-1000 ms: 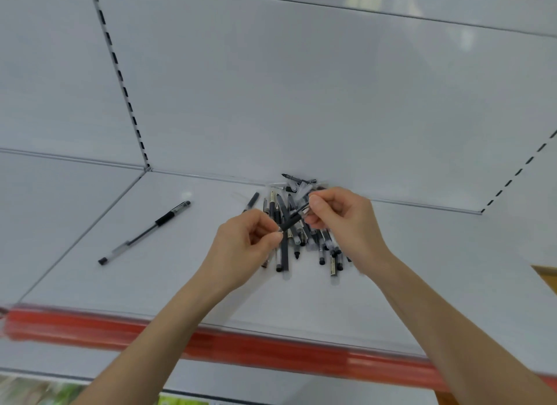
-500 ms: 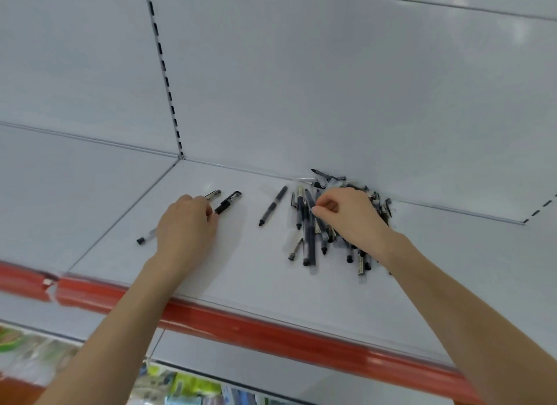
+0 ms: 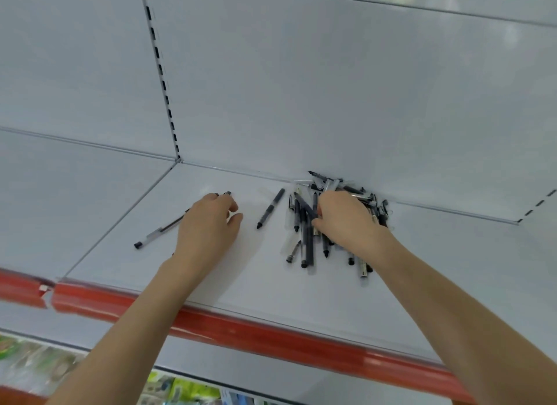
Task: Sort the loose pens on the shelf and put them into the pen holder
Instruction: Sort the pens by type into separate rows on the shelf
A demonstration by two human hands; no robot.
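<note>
A pile of dark and clear pens (image 3: 307,247) lies on the white shelf (image 3: 271,284) against the back panel. My right hand (image 3: 346,223) is down in the pile, its fingers pinched on a dark pen (image 3: 305,206) that slants up out of the heap. One black pen (image 3: 270,208) lies alone to the left of the pile. Further left, my left hand (image 3: 208,223) rests with its fingers apart over a clear pen with a black cap (image 3: 156,234); the tip of another pen (image 3: 227,193) shows past the fingertips. No pen holder is in view.
A red strip (image 3: 241,329) runs along the shelf's front edge. A slotted upright (image 3: 159,72) divides the back panel, with a neighbouring shelf bay to the left. Blurred coloured goods (image 3: 180,392) sit on a lower shelf.
My left hand carried a pen from the pile to the left and laid it beside the clear pen. My right hand went back into the pile. The view shifted left.
</note>
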